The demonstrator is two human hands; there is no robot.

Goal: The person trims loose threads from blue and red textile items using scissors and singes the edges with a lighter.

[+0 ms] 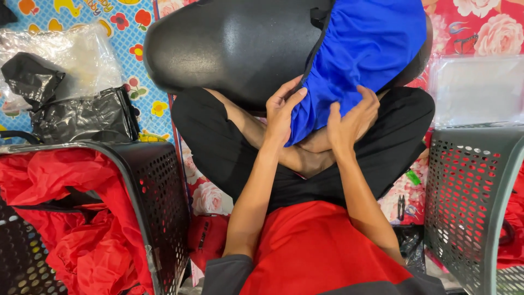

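Stretching across the near end of a black seat-shaped form (pixel 229 49), a blue fabric cover (pixel 365 49) lies over the person's crossed legs; its lower edge bunches between both hands. The left hand (pixel 282 112) has its fingers curled onto the hem, pinching the blue cloth against the form's underside; the right hand (pixel 353 119) grips a fold of the same cloth, fingers closed over it. Uneven pulling could, I judge, leave the cover skewed or wrinkled; the smooth black form could slide off the lap; the thin fabric might strain at its black trim. A black mesh basket (pixel 158 202) of red fabric (pixel 71 218) stands just beside the left arm; a grey mesh basket (pixel 469 202) stands beside the right.
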